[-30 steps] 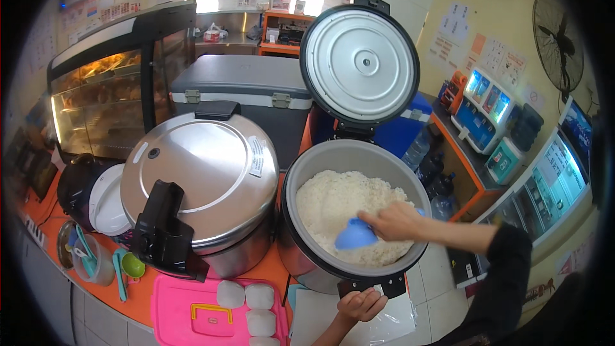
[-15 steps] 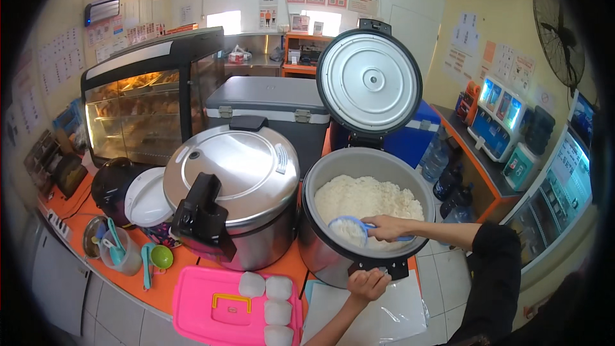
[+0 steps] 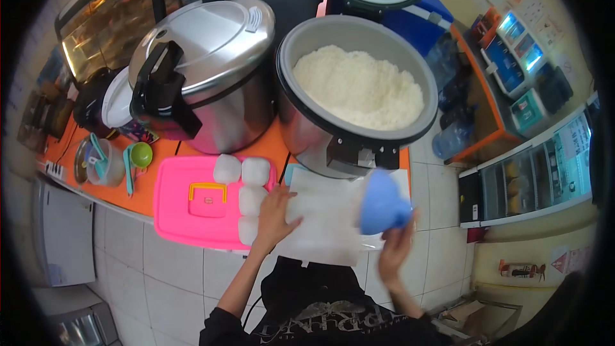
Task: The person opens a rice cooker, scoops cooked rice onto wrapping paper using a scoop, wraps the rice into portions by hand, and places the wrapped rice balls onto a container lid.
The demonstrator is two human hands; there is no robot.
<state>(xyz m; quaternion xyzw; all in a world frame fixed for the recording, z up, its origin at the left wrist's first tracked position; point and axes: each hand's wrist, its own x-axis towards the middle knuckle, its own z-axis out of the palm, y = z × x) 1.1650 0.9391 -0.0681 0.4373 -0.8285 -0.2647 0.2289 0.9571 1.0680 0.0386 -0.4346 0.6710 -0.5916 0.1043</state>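
Note:
My right hand point(image 3: 396, 250) grips a blue rice scoop point(image 3: 382, 202) by its handle. The scoop is smeared by motion and tipped over the right side of the white paper sheets point(image 3: 323, 208), its rounded back showing; whether rice is inside is hidden. My left hand point(image 3: 277, 214) has its fingers spread at the left edge of the paper, beside several white rounded packets point(image 3: 254, 200) on a pink lid point(image 3: 179, 202) with a yellow handle. Behind the paper, an open rice cooker point(image 3: 307, 131) holds a mound of white rice point(image 3: 359, 86).
Left of the open cooker stands a second, lidded steel cooker point(image 3: 224, 102). A clear tub point(image 3: 112, 166) with turquoise utensils and a green cup point(image 3: 141, 154) sit on the orange table. Water bottles point(image 3: 451, 141) stand right of the table, near a drinks fridge point(image 3: 538, 173).
The scoop has come out of the cooker toward me, over the paper. My left hand has left the cooker's front rim and opened beside the packets. The view has tilted down.

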